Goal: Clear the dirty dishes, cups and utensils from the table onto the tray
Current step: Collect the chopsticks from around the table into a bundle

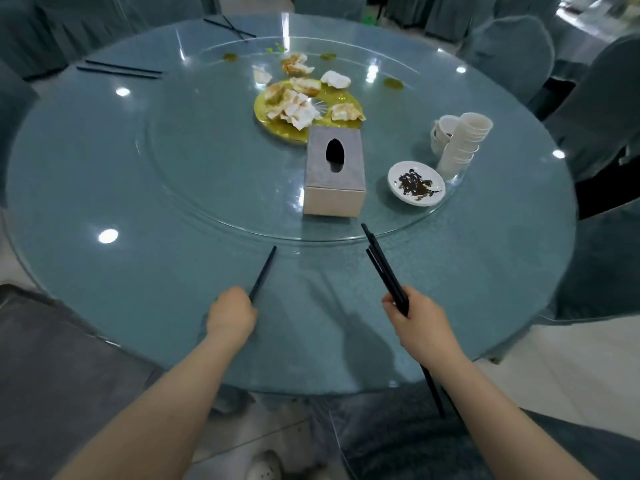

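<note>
My right hand [417, 315] is shut on a bundle of black chopsticks [382, 265] that point up toward the turntable and stick out below my wrist. My left hand [231, 311] is closed around one black chopstick [264, 271] over the near table edge. On the glass turntable [194, 202] stand a white saucer [396, 188] with dark residue, a leaning stack of white cups [462, 147] and a second cup stack [441, 133] behind it. More chopstick pairs lie at the far left [119, 70] and far edge [230, 28]. No tray is in sight.
A grey tissue box [334, 173] stands mid-turntable before a gold centre disc [343, 98] strewn with crumpled soiled napkins [294, 105]. Sauce spots dot the far glass. Covered chairs [509, 53] ring the round table [104, 271]; one chair [59, 375] is at my near left.
</note>
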Tool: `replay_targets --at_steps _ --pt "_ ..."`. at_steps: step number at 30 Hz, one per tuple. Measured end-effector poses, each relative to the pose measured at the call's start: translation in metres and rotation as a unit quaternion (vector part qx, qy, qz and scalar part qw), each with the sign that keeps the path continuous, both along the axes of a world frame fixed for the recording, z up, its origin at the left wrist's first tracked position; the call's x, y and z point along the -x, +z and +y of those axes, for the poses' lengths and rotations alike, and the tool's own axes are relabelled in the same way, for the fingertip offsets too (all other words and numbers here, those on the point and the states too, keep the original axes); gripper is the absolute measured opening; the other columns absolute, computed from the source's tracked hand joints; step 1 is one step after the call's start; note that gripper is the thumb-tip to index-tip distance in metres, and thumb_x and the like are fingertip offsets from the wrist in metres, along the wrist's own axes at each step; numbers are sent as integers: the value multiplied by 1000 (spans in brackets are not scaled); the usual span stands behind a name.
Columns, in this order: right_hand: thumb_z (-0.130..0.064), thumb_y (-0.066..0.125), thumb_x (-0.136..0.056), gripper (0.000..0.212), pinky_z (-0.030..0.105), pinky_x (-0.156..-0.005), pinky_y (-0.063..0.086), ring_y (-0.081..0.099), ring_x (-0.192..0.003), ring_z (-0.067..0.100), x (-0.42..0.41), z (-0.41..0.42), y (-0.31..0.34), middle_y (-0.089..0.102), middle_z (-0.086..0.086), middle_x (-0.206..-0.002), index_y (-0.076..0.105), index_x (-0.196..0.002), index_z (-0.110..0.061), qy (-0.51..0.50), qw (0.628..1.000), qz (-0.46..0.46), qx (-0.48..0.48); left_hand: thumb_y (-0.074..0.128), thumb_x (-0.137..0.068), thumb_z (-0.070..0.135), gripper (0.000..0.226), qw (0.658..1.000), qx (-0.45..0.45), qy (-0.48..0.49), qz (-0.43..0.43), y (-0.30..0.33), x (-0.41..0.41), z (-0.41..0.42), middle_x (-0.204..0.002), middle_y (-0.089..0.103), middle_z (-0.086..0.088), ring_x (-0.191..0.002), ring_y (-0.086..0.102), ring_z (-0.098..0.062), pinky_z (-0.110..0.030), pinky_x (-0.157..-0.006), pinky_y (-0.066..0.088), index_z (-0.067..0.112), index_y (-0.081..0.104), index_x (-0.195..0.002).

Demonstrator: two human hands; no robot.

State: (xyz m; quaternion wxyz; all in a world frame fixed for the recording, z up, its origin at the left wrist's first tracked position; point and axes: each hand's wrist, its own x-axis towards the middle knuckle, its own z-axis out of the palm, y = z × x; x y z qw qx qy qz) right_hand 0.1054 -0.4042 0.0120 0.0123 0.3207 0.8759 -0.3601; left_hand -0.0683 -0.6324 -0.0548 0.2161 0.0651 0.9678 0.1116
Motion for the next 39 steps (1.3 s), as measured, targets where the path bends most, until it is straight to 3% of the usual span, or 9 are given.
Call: replay_targets --at_steps 2,4,8,12,17,20,25,32,39 --pt "-30 53 -94 10 38 -58 51 60 -61 24 -3 2 0 60 0 -63 58 -87 -23 -7 1000 14 22 55 -87 9 11 1000 4 -14 -4 4 -2 -3 -98 64 -19 -91 61 -34 -35 -72 47 2 53 -80" --pt "-26 56 -93 10 32 -52 49 59 -53 18 -2 3 1 58 -4 -56 58 -83 -26 -17 998 40 53 58 -85 11 25 1000 8 -15 -20 7 -7 -9 -81 59 -11 -77 56 -28 -30 -62 42 9 44 -65" --pt "-16 58 -92 10 25 -42 44 52 -39 13 1 0 1 53 -2 -44 62 -86 -10 -67 975 95 187 61 -80 10 26 998 -54 21 -30 15 -25 -25 -59 48 -7 -67 53 -25 -29 -53 33 7 46 -59" --pt "-12 52 -96 15 25 -46 50 62 -47 17 10 -10 2 60 4 -51 61 -86 -5 -95 933 131 321 68 -79 16 5 987 -157 29 9 41 -51 -25 -74 65 -3 -73 60 -20 -27 -62 43 12 68 -81" --pt "-16 52 -98 16 36 -69 57 71 -74 28 29 -36 7 73 14 -76 63 -94 -5 -52 899 135 414 70 -81 17 8 970 -242 11 25 87 -91 -20 -76 62 5 -71 57 -10 -12 -58 39 16 67 -89" --pt "-16 51 -98 17 35 -72 57 72 -81 27 40 -61 12 74 14 -84 64 -97 -5 7 885 125 449 68 -83 13 8 957 -289 20 6 107 -112 -28 -78 64 1 -72 58 -12 -20 -69 47 14 66 -91" --pt "-14 51 -98 18 31 -64 55 69 -71 21 51 -123 33 73 10 -82 65 -94 -5 89 856 118 495 64 -85 14 8 953 -296 58 32 125 -139 -64 -71 58 10 -62 52 -3 -12 -59 41 22 62 -85" --pt "-19 49 -99 21 31 -71 56 70 -82 20 59 -214 63 73 11 -93 67 -99 -8 172 813 91 549 65 -84 16 5 939 -292 157 88 144 -162 -142 -79 67 2 -72 60 -11 -18 -65 46 17 67 -89" --pt "-16 50 -98 19 29 -67 58 72 -85 22 59 -344 91 75 12 -92 65 -98 -4 238 805 68 539 65 -84 15 15 927 -272 212 146 166 -182 -249 -71 60 9 -64 54 -4 -7 -54 38 28 59 -79"
